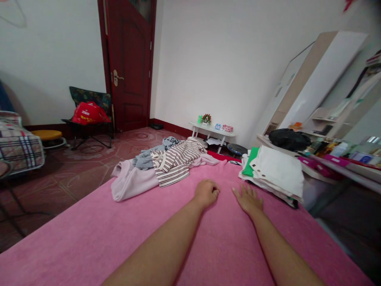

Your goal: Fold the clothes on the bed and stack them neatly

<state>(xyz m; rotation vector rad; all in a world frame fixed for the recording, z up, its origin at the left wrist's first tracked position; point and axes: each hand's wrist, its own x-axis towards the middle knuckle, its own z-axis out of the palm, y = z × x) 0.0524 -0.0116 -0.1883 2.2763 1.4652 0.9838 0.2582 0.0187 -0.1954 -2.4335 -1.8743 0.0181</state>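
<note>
Forearms [160,246] run off the lower edge. The left hand [206,193] is half curled, palm hidden; whether it pinches the pink cover [89,238] I cannot tell. The right hand [248,198] is spread, empty, over it, near a folded stack [278,171]. Farther left, a striped shirt [175,161] partly hides grey cloth [144,159].

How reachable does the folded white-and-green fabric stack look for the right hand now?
Probably yes: the right hand is palm-down over the pink cloth surface, seemingly empty, beside the folded white-and-green fabric stack, with nothing visible blocking the way.
</note>
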